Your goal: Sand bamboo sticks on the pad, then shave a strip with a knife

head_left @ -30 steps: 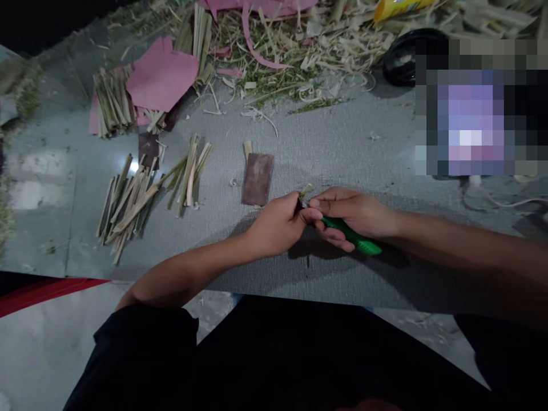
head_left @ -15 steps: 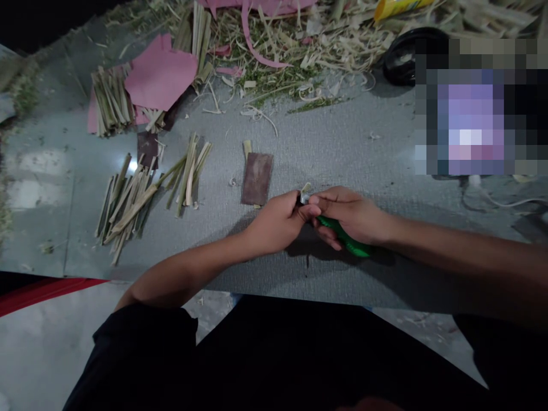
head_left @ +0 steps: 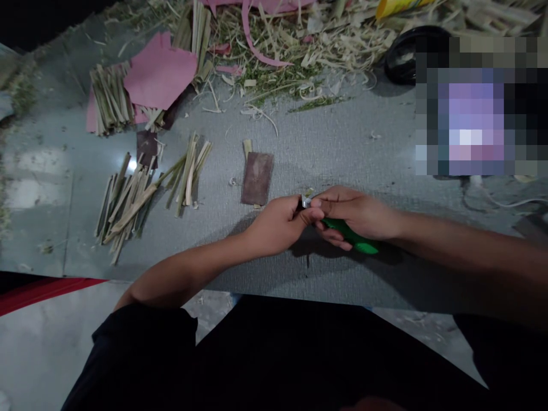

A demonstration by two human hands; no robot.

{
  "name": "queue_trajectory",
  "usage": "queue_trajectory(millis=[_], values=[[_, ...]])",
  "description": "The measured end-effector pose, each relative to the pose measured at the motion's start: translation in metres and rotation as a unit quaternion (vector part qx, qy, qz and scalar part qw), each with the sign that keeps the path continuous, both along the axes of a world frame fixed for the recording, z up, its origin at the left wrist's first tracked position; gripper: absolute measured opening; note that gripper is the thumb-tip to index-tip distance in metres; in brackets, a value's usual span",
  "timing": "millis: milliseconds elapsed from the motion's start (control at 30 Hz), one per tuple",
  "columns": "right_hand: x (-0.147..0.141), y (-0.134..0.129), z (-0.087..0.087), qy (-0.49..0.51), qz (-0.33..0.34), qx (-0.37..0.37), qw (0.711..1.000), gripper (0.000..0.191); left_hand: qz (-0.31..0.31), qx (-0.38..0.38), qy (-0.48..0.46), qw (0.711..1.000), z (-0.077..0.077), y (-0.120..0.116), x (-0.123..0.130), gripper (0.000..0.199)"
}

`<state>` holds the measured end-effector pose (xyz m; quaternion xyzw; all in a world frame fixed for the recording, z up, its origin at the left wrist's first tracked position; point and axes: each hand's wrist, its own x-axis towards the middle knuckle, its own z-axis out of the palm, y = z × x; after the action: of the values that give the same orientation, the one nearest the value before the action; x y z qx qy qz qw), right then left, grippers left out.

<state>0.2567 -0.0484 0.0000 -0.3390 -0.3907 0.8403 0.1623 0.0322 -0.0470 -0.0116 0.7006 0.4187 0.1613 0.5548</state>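
My right hand [head_left: 353, 212] is closed around a green-handled cutter knife [head_left: 353, 235], the handle pointing down to the right. Its metal blade [head_left: 306, 201] shows between my two hands. Fingers curled, my left hand [head_left: 282, 222] meets the fingertips of the right one; whatever it grips is mostly hidden. A small pale shaving [head_left: 309, 192] shows just beyond the blade. To the left of my hands lies a brown sandpaper piece [head_left: 257, 178] on the grey table [head_left: 334, 148], with a pale strip [head_left: 247, 146] sticking out from under it.
Loose bamboo-like strips [head_left: 128, 208] and a smaller bunch [head_left: 189, 174] lie at left. Behind them are bundled strips [head_left: 112, 100], pink paper [head_left: 161, 74] and dark sandpaper [head_left: 147, 149]. Shavings [head_left: 278, 51] cover the back edge. A black round object [head_left: 402, 54], yellow tube [head_left: 402, 7] and white cable [head_left: 492, 194] are at right.
My right hand and the green knife have shifted slightly to the right, showing more of the blade. My left hand has barely moved.
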Motion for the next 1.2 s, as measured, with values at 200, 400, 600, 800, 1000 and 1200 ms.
queue_trajectory(millis=[200,400,600,800,1000,1200], values=[[-0.008,-0.011,-0.007,-0.022,-0.184,0.088,0.979,0.063,0.009,-0.017,-0.034,0.999,0.005,0.004,0.003,0.071],[-0.007,-0.003,-0.010,-0.027,-0.212,0.195,0.957,0.054,-0.037,-0.030,-0.013,0.999,0.012,0.007,0.003,0.038],[-0.005,-0.004,-0.018,-0.049,-0.252,0.220,0.941,0.047,-0.003,-0.040,0.020,0.999,0.014,0.006,0.003,0.048],[-0.001,0.000,-0.013,0.008,-0.236,0.161,0.958,0.062,0.025,-0.036,0.002,0.999,0.012,0.008,0.002,0.066],[0.006,0.004,-0.009,0.083,-0.142,0.154,0.974,0.056,0.021,-0.029,-0.050,0.998,0.011,0.008,0.001,0.069],[0.006,0.004,-0.009,0.101,-0.016,0.079,0.992,0.058,0.009,-0.019,-0.053,0.998,0.010,0.002,0.000,0.065]])
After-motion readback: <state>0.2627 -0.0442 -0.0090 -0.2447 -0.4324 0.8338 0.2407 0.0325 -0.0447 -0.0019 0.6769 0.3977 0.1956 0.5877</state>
